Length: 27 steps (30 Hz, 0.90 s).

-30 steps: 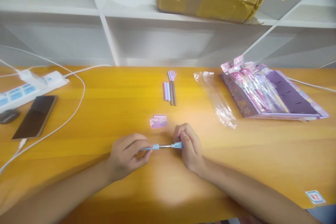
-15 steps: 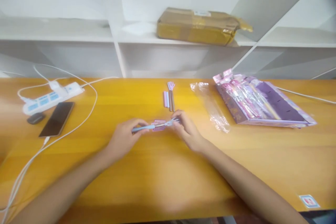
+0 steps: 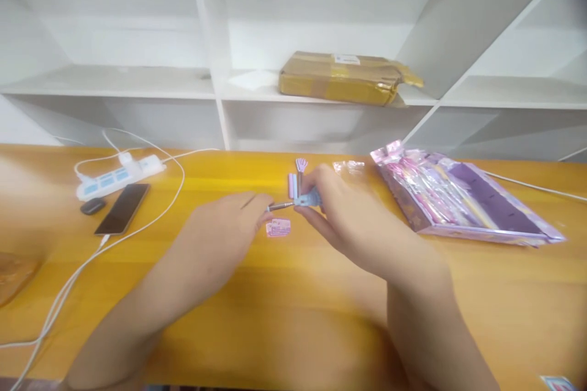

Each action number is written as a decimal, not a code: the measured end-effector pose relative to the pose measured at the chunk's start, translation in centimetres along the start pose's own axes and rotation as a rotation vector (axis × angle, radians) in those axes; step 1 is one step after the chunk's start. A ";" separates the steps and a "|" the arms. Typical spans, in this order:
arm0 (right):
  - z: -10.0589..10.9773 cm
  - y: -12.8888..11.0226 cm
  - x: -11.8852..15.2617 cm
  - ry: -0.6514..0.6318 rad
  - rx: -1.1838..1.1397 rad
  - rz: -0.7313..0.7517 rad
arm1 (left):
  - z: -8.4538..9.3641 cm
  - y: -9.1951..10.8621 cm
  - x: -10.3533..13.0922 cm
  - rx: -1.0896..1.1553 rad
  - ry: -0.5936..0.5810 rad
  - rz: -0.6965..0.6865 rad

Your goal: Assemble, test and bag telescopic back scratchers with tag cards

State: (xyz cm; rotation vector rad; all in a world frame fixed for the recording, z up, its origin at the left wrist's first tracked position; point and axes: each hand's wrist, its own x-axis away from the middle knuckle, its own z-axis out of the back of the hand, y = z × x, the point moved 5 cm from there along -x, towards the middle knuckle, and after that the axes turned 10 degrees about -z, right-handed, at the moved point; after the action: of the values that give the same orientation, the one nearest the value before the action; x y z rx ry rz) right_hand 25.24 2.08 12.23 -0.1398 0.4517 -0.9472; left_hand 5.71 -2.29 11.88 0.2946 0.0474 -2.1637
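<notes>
Both my hands are closed on a light-blue back scratcher [image 3: 283, 204] held crosswise above the table. My left hand [image 3: 227, 226] grips its handle end, which the fingers mostly cover. My right hand [image 3: 358, 226] pinches the blue claw-shaped head, and a bare metal rod shows between the two hands. Just below the rod lies a small pink card [image 3: 278, 229]. Behind the hands rest a second back scratcher [image 3: 301, 165] with a pink claw and short pink and blue tubes [image 3: 293, 186]. My right hand partly hides these and a clear plastic wrapper [image 3: 348, 167].
At right stands a purple display box [image 3: 486, 232] with several wrapped items in it. On the left are a white power strip [image 3: 121, 177], a phone [image 3: 123, 209], a small black object [image 3: 93, 206] and white cables. A taped brown parcel [image 3: 339, 80] sits on the shelf.
My hands have drawn closer together, and my right hand has turned over the claw head. More metal rod is bare, and the left hand now covers the blue handle. The view has tilted up slightly.
</notes>
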 end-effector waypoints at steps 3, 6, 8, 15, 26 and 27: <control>0.3 -0.1 0.4 0.107 0.072 0.048 | 0.1 0.0 0.3 0.074 0.055 -0.048; 0.5 -0.4 0.4 0.195 0.160 0.147 | -0.1 -0.5 0.5 0.045 0.087 -0.051; 0.7 -0.8 0.4 0.251 0.200 0.206 | -0.1 -0.6 0.5 -0.023 0.116 -0.069; 0.2 -2.3 0.7 0.246 0.219 0.278 | 1.0 0.0 1.0 -0.130 0.265 -0.167; -0.4 -0.5 -0.6 0.352 0.268 0.297 | -0.3 -1.1 -0.6 -0.409 0.436 -0.273; -0.7 0.1 -0.9 0.349 0.265 0.293 | -0.8 -1.6 -1.2 -0.408 0.459 -0.269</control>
State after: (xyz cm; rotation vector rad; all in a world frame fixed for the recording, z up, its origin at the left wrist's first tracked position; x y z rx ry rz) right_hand 24.59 2.89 11.84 0.3302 0.6429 -0.7337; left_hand 5.21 -0.29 11.24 0.5631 0.8168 -2.2405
